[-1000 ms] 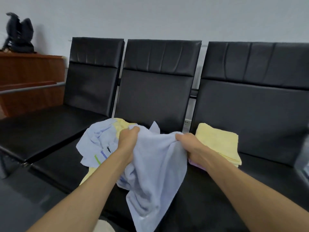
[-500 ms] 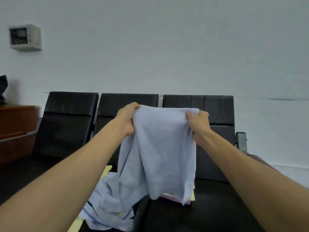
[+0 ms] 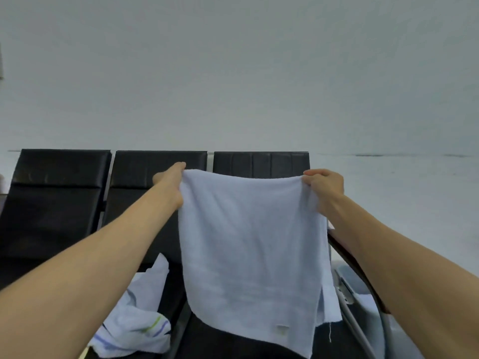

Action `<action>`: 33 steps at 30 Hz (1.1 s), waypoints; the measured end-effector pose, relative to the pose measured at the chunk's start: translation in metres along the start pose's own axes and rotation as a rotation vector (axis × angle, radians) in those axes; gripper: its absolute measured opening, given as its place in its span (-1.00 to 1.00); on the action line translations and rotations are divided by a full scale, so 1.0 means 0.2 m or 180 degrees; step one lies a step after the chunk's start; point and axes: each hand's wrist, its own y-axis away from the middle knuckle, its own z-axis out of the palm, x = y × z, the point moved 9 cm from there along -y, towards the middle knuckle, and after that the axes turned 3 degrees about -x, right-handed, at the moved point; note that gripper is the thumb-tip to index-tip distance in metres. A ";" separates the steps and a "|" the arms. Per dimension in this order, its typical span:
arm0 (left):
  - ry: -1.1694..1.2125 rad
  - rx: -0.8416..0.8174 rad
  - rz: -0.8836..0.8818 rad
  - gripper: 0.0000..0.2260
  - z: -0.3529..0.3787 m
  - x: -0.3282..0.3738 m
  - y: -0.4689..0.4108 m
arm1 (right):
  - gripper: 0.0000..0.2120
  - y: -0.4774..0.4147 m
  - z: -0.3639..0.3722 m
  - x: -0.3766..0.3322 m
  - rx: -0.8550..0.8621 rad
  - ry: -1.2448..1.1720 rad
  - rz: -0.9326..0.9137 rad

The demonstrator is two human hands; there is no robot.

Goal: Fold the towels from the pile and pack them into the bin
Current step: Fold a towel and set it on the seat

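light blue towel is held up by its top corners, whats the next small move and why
Probably bring the left hand and right hand together so the top corners meet, folding the light blue towel in half. Each hand pinches a top corner, and the towel hangs spread out and mostly flat in front of the black seats, so it looks ready for a first fold.

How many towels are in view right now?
2. A light blue towel hangs spread between the left hand and right hand; a crumpled striped towel lies on the seat, lower left. The spread one may hide others.
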 end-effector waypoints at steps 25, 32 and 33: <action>-0.1280 -0.0301 0.0395 -0.69 -0.14 0.07 -0.07 | -0.78 0.00 -0.04 0.03 -0.0889 0.1052 0.0048; -0.1586 -0.0710 -0.0189 -0.79 -0.13 -0.05 -0.06 | -0.81 -0.01 -0.07 0.02 -0.0654 0.1130 -0.0193; -0.1619 -0.0725 -0.0171 -0.77 -0.13 -0.06 -0.07 | -0.79 -0.01 -0.07 0.01 -0.0643 0.1142 -0.0229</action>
